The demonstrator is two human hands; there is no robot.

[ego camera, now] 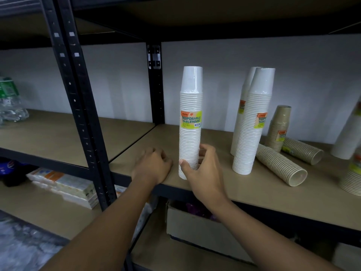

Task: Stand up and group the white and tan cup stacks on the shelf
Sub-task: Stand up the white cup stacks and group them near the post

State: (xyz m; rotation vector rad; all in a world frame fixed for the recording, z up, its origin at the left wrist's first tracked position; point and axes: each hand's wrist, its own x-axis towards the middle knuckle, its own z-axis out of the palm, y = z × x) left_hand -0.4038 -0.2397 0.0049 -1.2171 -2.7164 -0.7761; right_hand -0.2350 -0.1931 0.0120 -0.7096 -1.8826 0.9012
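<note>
White cup stack (190,124), plastic-wrapped with a green-and-orange label, stands upright near the front edge of the shelf (254,192). Right hand (203,171) grips its base: thumb on the front-left, fingers (205,151) curled round the right side. Left hand (152,165) rests on the shelf board just left of the stack; contact with the stack cannot be told. Its fingers are loosely curled, close together, holding nothing.

Further right, apart from the held stack:
- 2 white stacks upright and leaning left, front one (252,124) partly hiding the rear one (244,98).
- 1 short tan stack (278,128) upright behind them.
- 2 tan stacks on their sides, open ends facing front-right: nearer (281,166), its closed end just beside the front white stack's base; farther (301,150).
- At the right frame edge, 1 leaning white stack (349,137) and 1 tan stack (353,177), both cut off.

Black metal post (78,94) stands left. Cardboard box (195,225) sits on the lower level.
</note>
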